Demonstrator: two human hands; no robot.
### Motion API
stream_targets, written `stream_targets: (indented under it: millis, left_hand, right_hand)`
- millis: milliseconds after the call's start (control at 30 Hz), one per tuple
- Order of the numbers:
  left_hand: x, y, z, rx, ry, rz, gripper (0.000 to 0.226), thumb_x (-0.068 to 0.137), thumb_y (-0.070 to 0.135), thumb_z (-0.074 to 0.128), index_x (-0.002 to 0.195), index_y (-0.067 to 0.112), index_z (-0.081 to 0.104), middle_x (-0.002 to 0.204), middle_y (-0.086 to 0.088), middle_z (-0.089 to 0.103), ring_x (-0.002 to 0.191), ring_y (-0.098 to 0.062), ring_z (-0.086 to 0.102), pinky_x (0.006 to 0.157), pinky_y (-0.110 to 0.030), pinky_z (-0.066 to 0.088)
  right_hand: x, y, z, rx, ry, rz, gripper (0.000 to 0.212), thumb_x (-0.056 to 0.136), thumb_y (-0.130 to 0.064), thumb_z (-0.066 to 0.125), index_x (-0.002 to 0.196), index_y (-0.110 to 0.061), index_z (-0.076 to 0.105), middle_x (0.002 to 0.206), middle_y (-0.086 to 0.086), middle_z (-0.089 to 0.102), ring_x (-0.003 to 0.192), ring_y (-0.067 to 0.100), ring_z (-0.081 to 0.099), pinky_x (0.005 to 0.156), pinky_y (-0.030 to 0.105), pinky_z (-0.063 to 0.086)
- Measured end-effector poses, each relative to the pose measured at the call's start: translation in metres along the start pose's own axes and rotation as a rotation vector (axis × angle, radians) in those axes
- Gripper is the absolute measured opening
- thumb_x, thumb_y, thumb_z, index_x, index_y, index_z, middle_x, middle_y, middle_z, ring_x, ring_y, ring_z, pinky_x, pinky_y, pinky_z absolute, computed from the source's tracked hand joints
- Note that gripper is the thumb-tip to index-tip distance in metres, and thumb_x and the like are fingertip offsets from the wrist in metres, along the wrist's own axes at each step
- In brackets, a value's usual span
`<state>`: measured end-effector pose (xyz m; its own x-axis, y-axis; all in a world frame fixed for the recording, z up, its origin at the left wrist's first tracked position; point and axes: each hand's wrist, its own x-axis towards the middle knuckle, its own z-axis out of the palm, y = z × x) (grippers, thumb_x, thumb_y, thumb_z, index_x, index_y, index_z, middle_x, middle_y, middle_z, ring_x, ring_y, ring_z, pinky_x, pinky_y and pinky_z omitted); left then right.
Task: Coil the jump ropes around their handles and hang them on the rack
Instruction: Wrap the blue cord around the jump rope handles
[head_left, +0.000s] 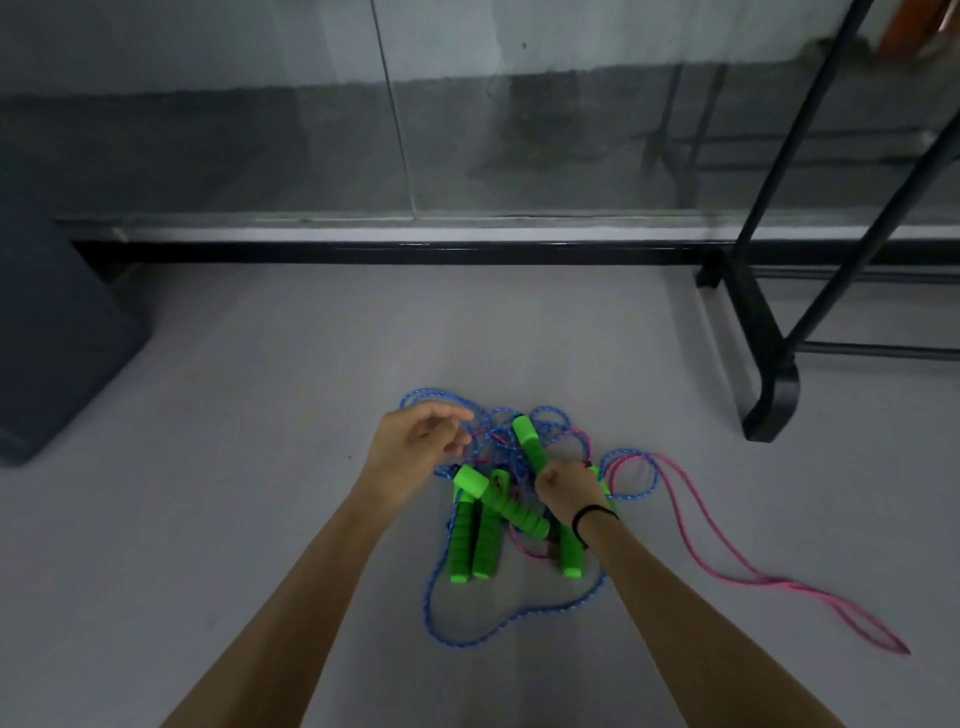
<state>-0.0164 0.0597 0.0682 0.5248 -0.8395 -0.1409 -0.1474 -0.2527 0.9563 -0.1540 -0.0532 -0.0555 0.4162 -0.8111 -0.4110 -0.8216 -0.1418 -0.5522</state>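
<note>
Head view: jump ropes (506, 431) lay in one tangle on the grey floor (249, 395), left of the black rack (756, 322) and nearer me than its foot. Right hand (563, 491) was over the rack-side edge of the tangle, fist closed round a raised green handle (531, 441) that stuck out above my knuckles, angled away from the rack. Black band (592, 515) on that wrist. Left hand (421, 441) was on the side of the tangle away from the rack, fingers loosely curled just above the blue loops. Couldn't tell if it touched rope. The other green handles (475, 540) lay flat in the tangle, nearer me than both hands. Pink rope (769, 578) trailed out of the tangle across the floor, nearer me than the rack's foot. Dark bin (57, 338) stood well left of the rack, beyond the tangle.
</note>
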Motion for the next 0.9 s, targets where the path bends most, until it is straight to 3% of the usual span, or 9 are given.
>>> stream_targets:
  millis: [67, 133, 233, 433, 533, 667, 800, 900]
  left_hand:
    - [0.008, -0.002, -0.001, -0.002, 0.015, 0.007, 0.021, 0.091, -0.006, 0.045, 0.096, -0.003, 0.065, 0.065, -0.004, 0.061, 0.047, 0.005, 0.056, 0.052, -0.004, 0.042]
    - [0.015, -0.007, -0.001, -0.001, 0.033, 0.016, 0.020, 0.091, -0.004, 0.046, 0.095, -0.001, 0.066, 0.059, 0.003, 0.062, 0.047, 0.005, 0.055, 0.053, -0.004, 0.042]
    - [0.023, -0.016, -0.001, -0.010, 0.029, 0.003, 0.021, 0.091, -0.003, 0.047, 0.092, 0.004, 0.066, 0.051, 0.010, 0.063, 0.048, 0.005, 0.056, 0.053, -0.003, 0.042]
    - [0.032, -0.032, 0.006, -0.005, 0.011, -0.059, 0.021, 0.092, -0.004, 0.045, 0.100, -0.003, 0.065, 0.068, -0.005, 0.060, 0.049, 0.005, 0.058, 0.053, -0.004, 0.043]
    - [0.036, -0.039, 0.005, 0.008, 0.009, -0.075, 0.022, 0.092, -0.004, 0.045, 0.100, -0.003, 0.065, 0.066, -0.002, 0.061, 0.049, 0.005, 0.057, 0.052, -0.004, 0.043]
    - [0.042, -0.046, 0.002, -0.012, 0.041, -0.106, 0.022, 0.091, -0.005, 0.046, 0.100, -0.004, 0.066, 0.057, 0.006, 0.062, 0.047, 0.004, 0.056, 0.051, -0.005, 0.043]
    - [0.040, -0.048, 0.004, 0.023, 0.026, -0.108, 0.023, 0.091, -0.005, 0.045, 0.099, 0.000, 0.066, 0.066, -0.002, 0.061, 0.048, 0.005, 0.056, 0.053, -0.005, 0.043]
    - [0.039, -0.050, 0.006, 0.019, 0.028, -0.114, 0.024, 0.090, -0.005, 0.045, 0.096, 0.003, 0.067, 0.065, -0.001, 0.062, 0.048, 0.005, 0.055, 0.053, -0.005, 0.043]
  right_hand:
    - [0.017, 0.001, 0.006, -0.074, 0.036, 0.015, 0.017, 0.086, -0.008, 0.043, 0.088, 0.000, 0.057, 0.104, 0.025, 0.063, 0.100, 0.037, 0.061, 0.078, 0.037, 0.047]
    - [0.038, 0.005, 0.016, -0.098, 0.076, 0.031, 0.034, 0.084, -0.007, 0.048, 0.117, 0.002, 0.050, 0.123, 0.023, 0.051, 0.112, 0.039, 0.052, 0.088, 0.039, 0.046]
    - [0.059, 0.012, 0.027, -0.133, 0.054, 0.068, 0.051, 0.085, -0.006, 0.053, 0.132, 0.001, 0.035, 0.135, 0.022, 0.036, 0.121, 0.039, 0.045, 0.097, 0.041, 0.042]
    - [0.075, 0.024, 0.046, -0.217, 0.045, 0.098, 0.063, 0.085, -0.021, 0.063, 0.135, -0.002, 0.029, 0.133, 0.019, 0.047, 0.123, 0.036, 0.045, 0.095, 0.044, 0.044]
    - [0.080, 0.023, 0.048, -0.282, 0.061, 0.134, 0.053, 0.088, -0.018, 0.057, 0.131, -0.001, 0.032, 0.132, 0.018, 0.049, 0.123, 0.033, 0.047, 0.095, 0.040, 0.044]
    - [0.075, 0.014, 0.046, -0.107, 0.122, 0.218, 0.069, 0.083, -0.021, 0.059, 0.137, 0.000, 0.022, 0.131, 0.022, 0.041, 0.115, 0.038, 0.052, 0.091, 0.042, 0.047]
    - [0.060, 0.007, 0.054, 0.080, 0.124, 0.120, 0.067, 0.075, -0.022, 0.063, 0.128, -0.003, 0.028, 0.126, 0.020, 0.047, 0.112, 0.040, 0.053, 0.088, 0.043, 0.045]
    - [0.045, 0.011, 0.067, -0.094, -0.008, 0.045, 0.071, 0.069, -0.038, 0.071, 0.126, -0.015, 0.034, 0.118, 0.014, 0.059, 0.109, 0.035, 0.058, 0.086, 0.041, 0.047]
